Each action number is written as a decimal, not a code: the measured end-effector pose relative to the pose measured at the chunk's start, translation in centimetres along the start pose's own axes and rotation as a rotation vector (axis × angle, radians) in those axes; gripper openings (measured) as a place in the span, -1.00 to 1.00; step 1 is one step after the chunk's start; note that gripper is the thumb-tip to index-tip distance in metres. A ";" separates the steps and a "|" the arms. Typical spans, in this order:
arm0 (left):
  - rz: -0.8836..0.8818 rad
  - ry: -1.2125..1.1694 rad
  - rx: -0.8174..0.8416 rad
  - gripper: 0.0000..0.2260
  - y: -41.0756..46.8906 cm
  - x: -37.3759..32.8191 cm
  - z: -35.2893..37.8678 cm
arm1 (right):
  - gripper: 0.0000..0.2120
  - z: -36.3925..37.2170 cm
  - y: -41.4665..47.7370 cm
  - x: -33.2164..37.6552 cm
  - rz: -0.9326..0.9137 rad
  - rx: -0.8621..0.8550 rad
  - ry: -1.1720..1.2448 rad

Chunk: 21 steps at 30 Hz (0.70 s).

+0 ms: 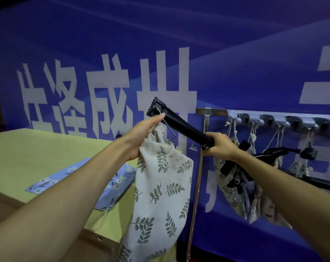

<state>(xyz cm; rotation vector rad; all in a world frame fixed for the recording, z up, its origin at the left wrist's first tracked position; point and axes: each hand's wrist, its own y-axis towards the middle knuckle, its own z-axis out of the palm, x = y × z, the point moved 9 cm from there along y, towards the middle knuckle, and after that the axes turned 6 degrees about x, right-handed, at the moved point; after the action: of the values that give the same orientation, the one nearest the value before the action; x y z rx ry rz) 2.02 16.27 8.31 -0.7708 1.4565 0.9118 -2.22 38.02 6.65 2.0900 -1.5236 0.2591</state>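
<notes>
Work in hand: a person is getting a leaf-print bag [160, 186] onto, or off, the toothed head [156, 106] of a black pole [187, 127]; which way it is going cannot be told.
Left hand [141, 137]: it is pinching the gathered neck of the bag just under the pole's head, at about 10 o'clock from the right hand.
Right hand [220, 146]: its fingers are wrapping round the pole's lower end, holding it angled up toward 10 o'clock.
Where the bag is: it is hanging from the left hand's pinch, dropping toward 6 o'clock in the view, in front of the table's near corner.
How the bag looks: cream cloth with grey-green leaf sprigs, limp and creased, seemingly holding little; its neck is bunching beside a thin wire loop [170, 129] on the pole.
Done so far: several similar bags [230, 186] are already hanging by cords from the hook rail [274, 120] at 3 o'clock.
Left to do: this bag is not yet on the rail, so, in my judgement, it is waiting to be carried across; a blue flowered bag [81, 176] is lying on the table [28, 148] at 8 o'clock, likely waiting too.
Progress: probably past the middle.
</notes>
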 end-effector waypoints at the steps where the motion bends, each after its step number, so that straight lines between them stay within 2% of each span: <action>1: -0.026 0.047 -0.008 -0.70 0.0 0.2 -0.2 | -0.78 -0.1 0.1 0.4 -0.008 -0.003 0.010; 6: -0.136 0.438 0.055 -0.85 -0.7 1.7 -1.4 | -0.71 -2.1 0.6 3.5 -0.073 -0.055 -0.008; 9: -0.174 0.844 -0.052 -0.76 -0.9 2.5 -3.5 | -0.68 -3.6 0.9 5.3 -0.097 -0.105 -0.045; 10: -0.153 0.890 -0.110 -0.72 -0.9 2.5 -4.1 | -0.69 -4.1 1.1 5.7 -0.095 -0.122 -0.056; 12: -0.108 0.762 -0.217 -0.71 -1.1 2.5 -5.3 | -0.71 -4.8 1.2 6.4 -0.084 -0.134 -0.093; 17: -0.047 0.155 -0.419 -0.78 -1.6 3.5 -8.0 | -0.74 -6.0 0.9 6.6 -0.055 -0.120 -0.212; 19: -0.060 -0.121 -0.420 -0.82 -1.7 4.0 -8.5 | -0.68 -6.3 0.5 6.0 -0.038 -0.115 -0.240; 21: -0.064 -0.302 -0.374 -0.76 -1.8 4.2 -8.6 | -0.64 -6.4 0.2 5.4 -0.028 -0.090 -0.280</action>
<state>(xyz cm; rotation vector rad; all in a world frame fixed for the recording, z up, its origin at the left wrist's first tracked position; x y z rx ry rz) -0.91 8.02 3.95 -0.9018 1.0043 1.2135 0.44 36.85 14.51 2.1420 -1.6287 -0.1164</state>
